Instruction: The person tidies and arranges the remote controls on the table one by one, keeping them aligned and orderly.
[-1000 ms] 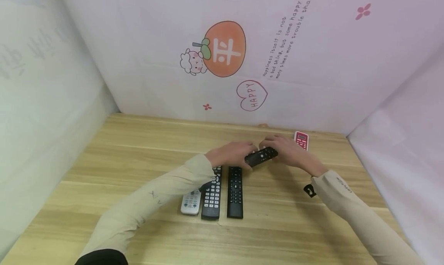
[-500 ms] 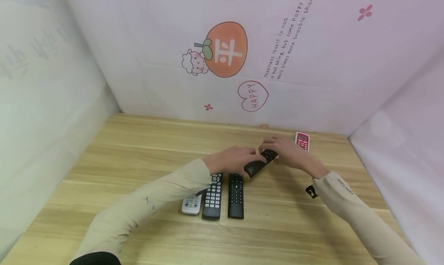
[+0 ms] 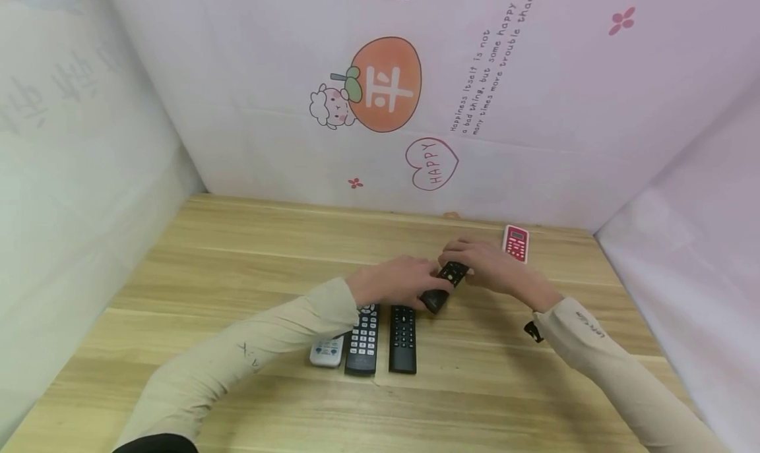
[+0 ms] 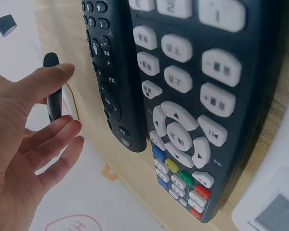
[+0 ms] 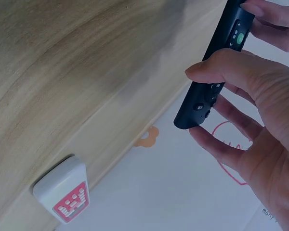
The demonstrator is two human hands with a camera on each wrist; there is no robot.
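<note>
A black remote control (image 3: 436,299) is held tilted above the table between both hands. My left hand (image 3: 400,281) pinches its near end, thumb on one side and fingers on the other. My right hand (image 3: 488,266) grips the far end; in the right wrist view, its thumb crosses the button face of the remote (image 5: 195,108). Below the left hand lie a second black remote (image 3: 404,347) and a dark remote with white keys (image 3: 362,349), side by side. A white remote (image 3: 326,352) is beside them, partly covered by the left sleeve.
A red-and-white remote (image 3: 515,243) rests at the back right, just beyond the right hand. White printed sheeting (image 3: 285,156) rises behind the wooden table (image 3: 267,232) and along both sides. A black strap piece (image 3: 533,331) shows by the right cuff.
The held remote has turned steeper, its near end swinging toward the body. Both hands have come slightly nearer, uncovering more of the red-and-white remote. The remotes in the row have stayed put.
</note>
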